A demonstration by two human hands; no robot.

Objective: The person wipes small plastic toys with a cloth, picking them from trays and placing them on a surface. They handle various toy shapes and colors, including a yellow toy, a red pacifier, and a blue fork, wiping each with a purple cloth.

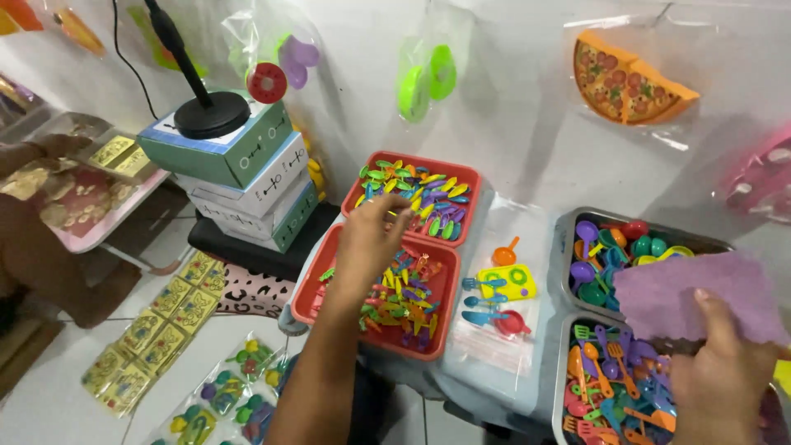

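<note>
Sorting step, I judge: my left hand (372, 239) pinches over the far red tray (356, 191); my right hand (725, 371) grips a purple cloth (692, 292). Next calls for a fine pinch.

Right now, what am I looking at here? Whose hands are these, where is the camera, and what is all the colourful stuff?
No machine here: a person wears a camera on the head, looking down at their own two hands. The left hand reaches over two red trays filled with small colourful plastic pieces. The right hand holds a purple sheet above grey bins of toy spoons and forks. Between them lies a clear bag with a few toy utensils on it. Stacked boxes stand to the left.
</note>
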